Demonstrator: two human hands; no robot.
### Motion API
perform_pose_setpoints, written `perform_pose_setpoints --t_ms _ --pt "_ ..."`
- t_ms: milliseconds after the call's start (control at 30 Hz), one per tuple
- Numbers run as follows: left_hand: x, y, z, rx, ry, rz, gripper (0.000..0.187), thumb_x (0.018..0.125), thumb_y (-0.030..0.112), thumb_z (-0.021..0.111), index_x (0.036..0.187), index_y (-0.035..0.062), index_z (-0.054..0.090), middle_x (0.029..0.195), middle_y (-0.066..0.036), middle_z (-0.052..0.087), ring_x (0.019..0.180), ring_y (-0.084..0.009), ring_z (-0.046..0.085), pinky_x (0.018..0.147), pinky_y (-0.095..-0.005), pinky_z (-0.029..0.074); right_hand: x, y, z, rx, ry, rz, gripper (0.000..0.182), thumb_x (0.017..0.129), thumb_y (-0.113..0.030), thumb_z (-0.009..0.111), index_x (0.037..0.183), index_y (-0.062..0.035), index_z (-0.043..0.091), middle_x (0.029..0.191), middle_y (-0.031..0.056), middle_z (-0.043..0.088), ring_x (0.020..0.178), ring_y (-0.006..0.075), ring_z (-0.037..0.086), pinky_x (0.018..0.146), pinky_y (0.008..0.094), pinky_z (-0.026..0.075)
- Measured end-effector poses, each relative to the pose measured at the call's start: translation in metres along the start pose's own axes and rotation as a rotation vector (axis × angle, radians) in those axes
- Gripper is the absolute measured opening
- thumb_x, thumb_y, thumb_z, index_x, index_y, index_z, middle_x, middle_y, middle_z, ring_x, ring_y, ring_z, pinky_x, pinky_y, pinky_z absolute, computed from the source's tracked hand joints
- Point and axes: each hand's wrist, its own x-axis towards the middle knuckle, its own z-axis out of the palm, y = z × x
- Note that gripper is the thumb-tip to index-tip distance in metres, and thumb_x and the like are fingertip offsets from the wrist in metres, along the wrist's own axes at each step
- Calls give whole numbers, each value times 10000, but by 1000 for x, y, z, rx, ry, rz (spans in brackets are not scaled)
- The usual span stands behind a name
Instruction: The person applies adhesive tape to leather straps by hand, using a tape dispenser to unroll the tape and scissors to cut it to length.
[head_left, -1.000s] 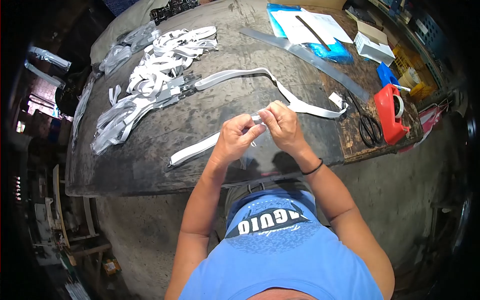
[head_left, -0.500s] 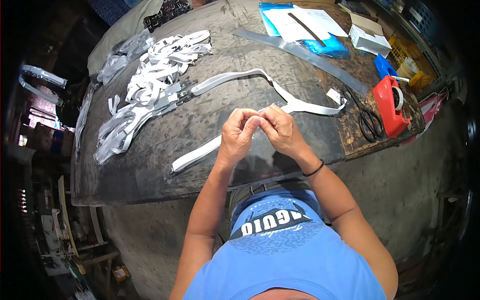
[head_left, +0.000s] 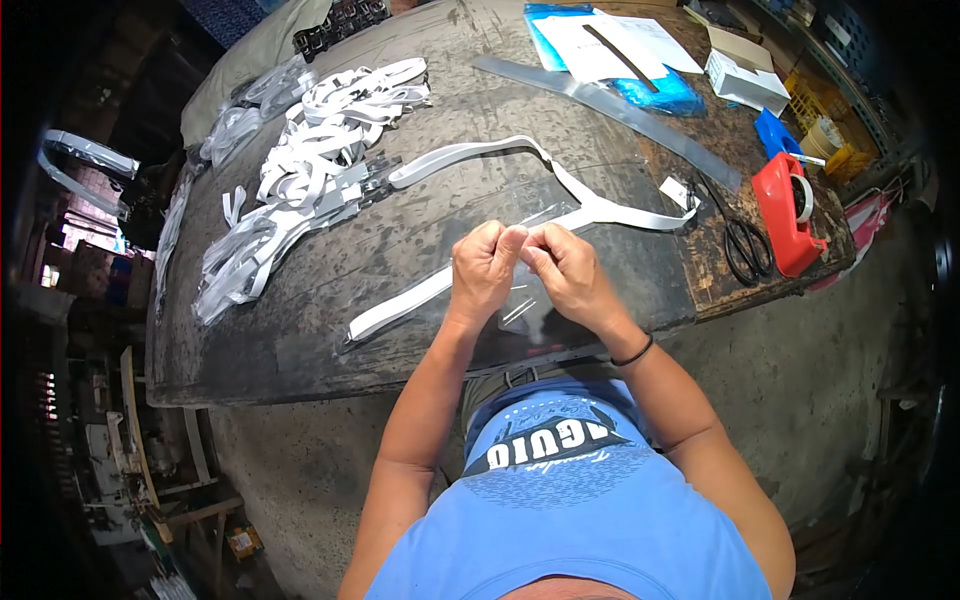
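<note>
My left hand and my right hand meet over the near part of the table, thumbs and fingers pinched close together. Between and below them glints a clear plastic bag, its upper edge in both pinches. Just beyond the hands lies a white Y-shaped strap, like suspenders, with one arm reaching right and one curving back to the left. Its lower left length passes behind my left hand and ends near the table's front edge. The exact grip is hidden by my fingers.
A heap of white straps, some in plastic, lies on the left of the table. On the right are black scissors, a red tape dispenser, a clear strip, papers and an open white box.
Both hands have shifted slightly, with the thumbs turned up more. Bright glints on the clear bag now show below and beyond the hands. The straps lie as before.
</note>
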Motion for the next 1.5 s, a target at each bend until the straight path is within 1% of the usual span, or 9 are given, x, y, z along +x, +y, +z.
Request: perform_pose_setpoints --t_ms 233,433,667,867,1000,1133,1233,1300,1500 --pt "-11 -2 12 -371 -29 -21 268 963 234 594 825 5 574 704 -33 572 661 -112 529 608 -268 447 3 10 6 38 134 -121 248 946 -181 566 790 9 534 731 140 598 649 222 598 587 348 461" --pt "-12 2 22 -461 -32 -42 226 975 200 569 828 28 575 687 -15 583 651 -88 536 601 -249 448 17 21 -2 272 94 128 292 956 -236 576 747 -36 543 621 18 543 581 85 521 518 284 428" --pt "-10 -6 13 -282 -82 -99 234 978 218 570 844 26 559 705 -22 595 655 -72 537 599 -243 455 10 21 -1 -155 116 64 251 954 -226 559 820 -15 541 675 54 544 608 127 539 565 295 450" --pt "-9 -3 12 -535 -92 -144 202 952 216 620 904 28 561 800 -18 618 713 -74 565 666 -245 496 14 30 5 402 87 64 309 957 -248 570 757 -12 559 635 64 516 605 109 509 539 315 419" --pt "-13 6 15 -672 -145 -181 198 951 213 621 922 24 567 838 -24 630 750 -82 583 690 -236 501 10 19 -7 -17 81 106 242 953 -231 573 843 -16 569 731 37 573 660 90 497 599 275 439" --pt "-18 -3 22 -714 -210 -194 189 950 212 621 919 32 569 812 -21 626 725 -83 586 677 -235 499 14 23 -4 -25 93 233 233 948 -220 577 846 -10 571 715 42 569 657 97 500 595 283 436" --pt "-20 -10 22 -671 -185 -232 245 954 284 617 914 45 583 742 -19 611 671 -91 553 630 -241 455 14 29 8 354 175 14 297 942 -236 591 763 -1 561 660 62 545 629 104 474 550 316 410" --pt "-22 -13 22 -338 -216 -218 248 969 292 593 885 59 580 691 -1 585 617 -74 523 562 -233 423 8 17 -2 79 188 49 314 943 -234 591 734 -3 556 672 75 543 633 113 482 560 323 414" --pt "-24 3 35 -672 -31 -301 216 994 278 543 961 66 560 757 24 551 622 -41 497 545 -193 391 8 28 -3 -50 191 48 319 950 -243 582 736 -9 554 679 131 536 597 195 511 562 348 415"
